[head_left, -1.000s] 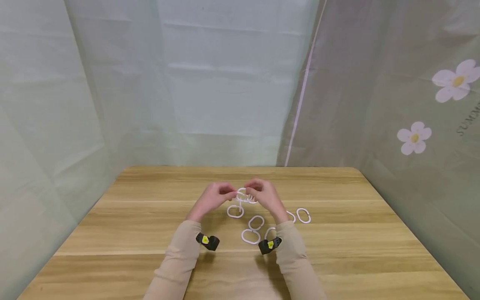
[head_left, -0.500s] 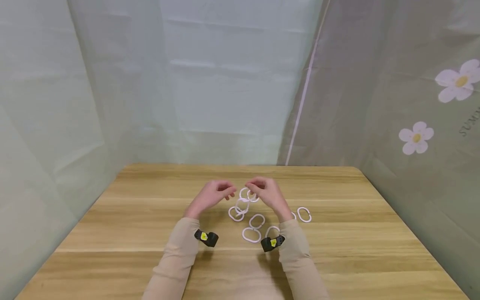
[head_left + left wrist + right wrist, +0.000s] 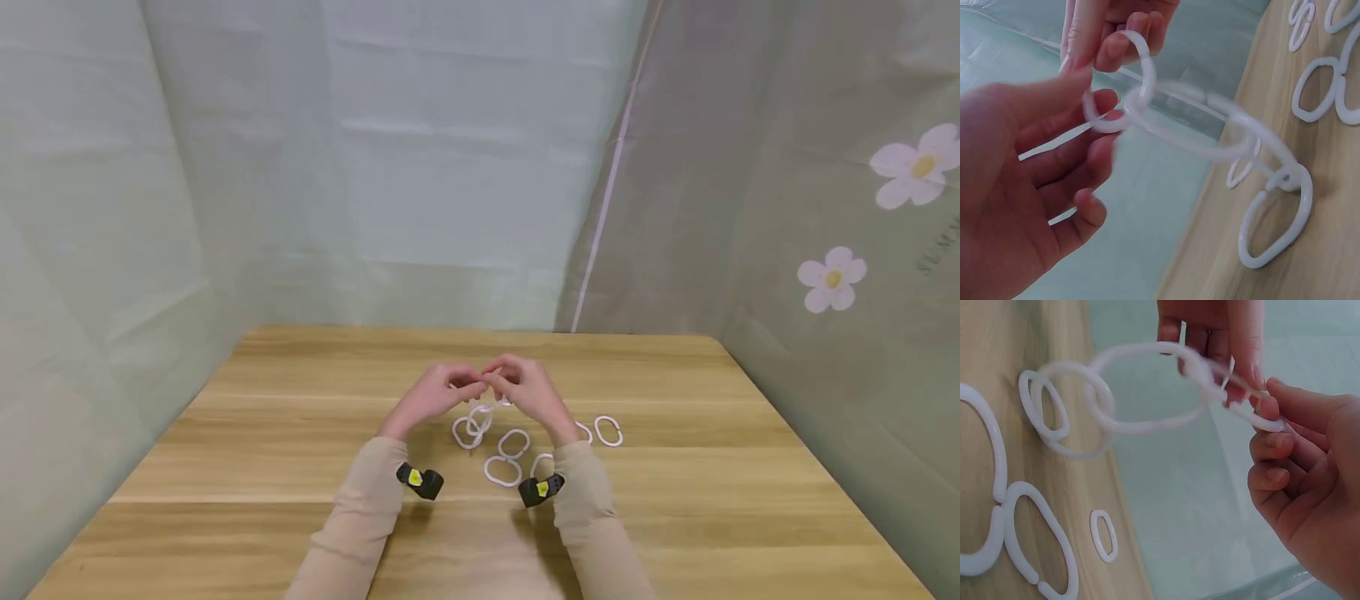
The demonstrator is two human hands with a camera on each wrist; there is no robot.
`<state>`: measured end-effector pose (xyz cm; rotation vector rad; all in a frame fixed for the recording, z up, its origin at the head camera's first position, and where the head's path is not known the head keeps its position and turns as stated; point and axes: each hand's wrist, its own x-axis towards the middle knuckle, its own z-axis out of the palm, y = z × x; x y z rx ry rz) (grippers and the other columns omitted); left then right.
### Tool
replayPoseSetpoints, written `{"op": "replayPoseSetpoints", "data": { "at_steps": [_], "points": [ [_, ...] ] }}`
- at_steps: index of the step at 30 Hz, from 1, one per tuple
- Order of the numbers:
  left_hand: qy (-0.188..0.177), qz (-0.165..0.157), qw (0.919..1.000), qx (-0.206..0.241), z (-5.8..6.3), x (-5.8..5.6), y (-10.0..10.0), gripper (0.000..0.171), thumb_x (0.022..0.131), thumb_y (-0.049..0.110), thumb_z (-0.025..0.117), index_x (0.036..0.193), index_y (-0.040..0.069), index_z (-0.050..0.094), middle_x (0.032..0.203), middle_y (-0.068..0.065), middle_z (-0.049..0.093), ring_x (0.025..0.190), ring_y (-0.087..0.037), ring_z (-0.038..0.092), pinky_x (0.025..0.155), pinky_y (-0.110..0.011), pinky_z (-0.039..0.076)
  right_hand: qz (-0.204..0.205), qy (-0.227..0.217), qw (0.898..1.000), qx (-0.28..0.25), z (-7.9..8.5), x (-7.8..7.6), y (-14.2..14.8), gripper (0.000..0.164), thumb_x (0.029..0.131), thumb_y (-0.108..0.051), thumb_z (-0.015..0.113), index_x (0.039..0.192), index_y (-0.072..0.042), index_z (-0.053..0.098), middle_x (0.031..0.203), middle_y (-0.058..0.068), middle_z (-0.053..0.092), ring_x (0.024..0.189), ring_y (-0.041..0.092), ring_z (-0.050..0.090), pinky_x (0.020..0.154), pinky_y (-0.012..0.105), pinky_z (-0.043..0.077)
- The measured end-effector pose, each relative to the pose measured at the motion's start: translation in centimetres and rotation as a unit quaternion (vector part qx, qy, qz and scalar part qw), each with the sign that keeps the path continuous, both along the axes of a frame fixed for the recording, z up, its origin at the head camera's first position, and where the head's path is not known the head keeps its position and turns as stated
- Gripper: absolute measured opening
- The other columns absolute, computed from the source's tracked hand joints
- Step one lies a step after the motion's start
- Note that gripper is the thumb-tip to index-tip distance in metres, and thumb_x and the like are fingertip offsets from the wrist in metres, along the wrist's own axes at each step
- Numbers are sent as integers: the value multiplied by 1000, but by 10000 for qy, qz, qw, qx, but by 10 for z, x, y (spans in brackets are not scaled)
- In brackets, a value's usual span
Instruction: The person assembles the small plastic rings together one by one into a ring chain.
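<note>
Above the table, the left hand [image 3: 442,392] and the right hand [image 3: 525,389] meet at their fingertips. Both pinch one white C-shaped plastic link [image 3: 1149,72] between thumb and fingers. A blurred second link [image 3: 1185,149] hangs through the pinched one. Further links follow it as a short chain, and its lowest link [image 3: 1302,215] reaches the tabletop. In the right wrist view, the held link [image 3: 1250,417] lies along the right index fingertip, partly hidden by the fingers. Just behind the right hand, one loose link [image 3: 507,403] is mostly covered.
Closer to the person, two white links, one nearer [image 3: 502,483] and one farther [image 3: 513,432], lie touching on the wooden table [image 3: 300,467]. A single link [image 3: 608,418] lies right, another partly behind the right wrist. Pale curtains [image 3: 450,208] enclose the table's back and sides.
The hands have come together from a small gap, fingertips now meeting at the link. The hanging chain has shifted slightly left and swings, with its lowest link still at the table.
</note>
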<state>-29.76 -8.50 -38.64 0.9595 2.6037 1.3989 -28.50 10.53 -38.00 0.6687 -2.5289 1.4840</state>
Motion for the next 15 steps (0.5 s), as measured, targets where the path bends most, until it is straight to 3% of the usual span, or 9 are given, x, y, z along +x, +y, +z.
{"op": "replayPoseSetpoints", "data": {
  "at_steps": [4,9,12,15],
  "points": [
    [34,414,9991,41,1,1,2,19,93,24,65,99,9,74,90,-9,73,80,-13,62,75,-27,49,-71,-140,9998,91,0,-2,3,19,96,-18,60,107,-4,67,69,17,63,54,22,51,49,21,35],
    [-146,734,9965,364,-3,0,6,17,90,20,68,97,5,73,91,-10,72,78,-8,58,72,-25,47,-265,-210,9986,404,3,-15,14,26,100,-19,53,111,2,64,86,20,67,73,35,62,59,24,45],
    [-334,709,9946,675,-4,-2,8,18,92,17,66,99,2,71,89,-12,69,74,-8,55,70,-25,46,-299,-217,9915,1250,4,-29,22,26,98,-16,53,112,5,62,97,21,68,86,34,64,72,33,52],
    [-575,616,9916,986,-4,-4,10,19,93,16,64,100,0,69,83,-11,64,72,-10,53,68,-24,45,-72,-387,9715,2338,4,-43,28,32,92,-14,61,118,5,59,112,24,65,103,36,62,90,44,51]
  ]
}}
